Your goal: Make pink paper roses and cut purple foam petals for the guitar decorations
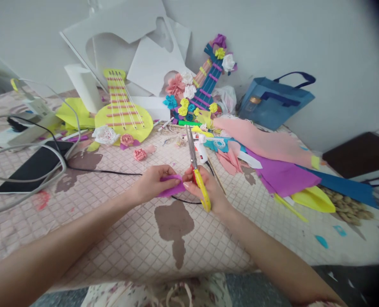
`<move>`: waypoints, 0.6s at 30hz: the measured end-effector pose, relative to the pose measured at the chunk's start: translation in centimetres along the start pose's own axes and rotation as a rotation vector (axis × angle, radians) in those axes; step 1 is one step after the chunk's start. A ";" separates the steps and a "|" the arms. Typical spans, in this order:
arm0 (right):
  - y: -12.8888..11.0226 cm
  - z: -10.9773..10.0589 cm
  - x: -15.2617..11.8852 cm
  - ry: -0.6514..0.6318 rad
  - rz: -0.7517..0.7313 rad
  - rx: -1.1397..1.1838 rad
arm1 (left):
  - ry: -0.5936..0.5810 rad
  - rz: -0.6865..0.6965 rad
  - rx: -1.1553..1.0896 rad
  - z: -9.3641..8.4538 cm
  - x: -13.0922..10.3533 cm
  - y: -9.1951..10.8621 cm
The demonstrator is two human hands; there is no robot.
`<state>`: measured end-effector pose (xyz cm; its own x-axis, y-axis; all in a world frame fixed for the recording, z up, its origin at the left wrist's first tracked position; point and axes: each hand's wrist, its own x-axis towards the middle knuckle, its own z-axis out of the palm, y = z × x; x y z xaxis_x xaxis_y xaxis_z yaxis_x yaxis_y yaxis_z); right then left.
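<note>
My left hand (pixel 155 183) pinches a small piece of purple crepe paper (pixel 170 187) above the table. With its thumb and fingertips, my right hand (pixel 205 187) touches the right end of that paper. The same hand also holds scissors (pixel 201 187) with yellow and red handles, their blades pointing away from me and looking closed. Beyond the scissors lies a white glue gun (pixel 201 151). A pink paper rose (pixel 140 154) rests on the cloth ahead of my left hand.
A yellow paper guitar (pixel 124 113) and a blue one with flowers (pixel 208 87) stand at the back. Purple crepe sheets (pixel 282 177) spread at right, near a blue bag (pixel 272 102). Black cable (pixel 106 172) runs behind my left hand; a power strip (pixel 16 132) sits left.
</note>
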<state>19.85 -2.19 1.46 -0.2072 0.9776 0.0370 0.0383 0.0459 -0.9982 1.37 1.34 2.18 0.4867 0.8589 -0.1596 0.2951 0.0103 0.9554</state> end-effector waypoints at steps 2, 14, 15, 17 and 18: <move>0.1 0.1 0.1 0.000 0.020 0.033 | 0.030 0.011 0.083 0.2 -0.4 0.4; 0.5 0.7 0.2 0.140 0.051 0.142 | 0.046 -0.055 -0.363 0.0 -0.3 0.8; 0.6 0.6 0.2 0.169 0.044 0.153 | -0.014 -0.090 -0.445 0.1 -0.3 0.8; 0.6 0.4 0.2 0.200 0.037 0.155 | -0.089 -0.111 -0.527 0.3 -0.1 0.4; 0.6 0.3 0.1 0.197 0.037 0.150 | -0.090 -0.098 -0.546 0.5 -0.1 0.2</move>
<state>19.54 -2.11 0.83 -0.0131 0.9999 -0.0056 -0.1063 -0.0070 -0.9943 1.79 1.05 2.31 0.5535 0.7938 -0.2519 -0.1140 0.3718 0.9213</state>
